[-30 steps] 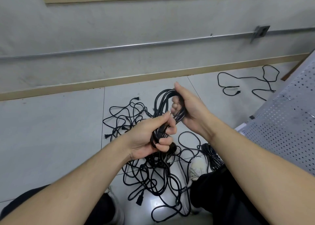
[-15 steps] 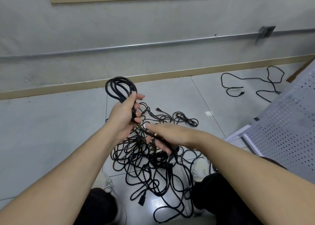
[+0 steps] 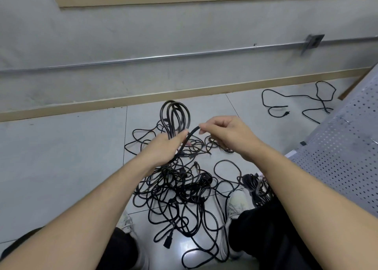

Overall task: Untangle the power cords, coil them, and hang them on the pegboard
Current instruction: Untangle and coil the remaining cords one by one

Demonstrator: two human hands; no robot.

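My left hand is clenched around the coiled cord, loops sticking up above the fingers, so it won't unravel while my right hand pinches the cord's free tail for wrapping.

A: Where does the one view sit?
B: On the person's head, looking forward and steeply down past both forearms to the tiled floor.
A: How near?
B: Close: the forearms fill the lower frame, knees at the bottom edge.
A: And farther off?
B: The wall ahead; wide-angle bending curves its baseboard.
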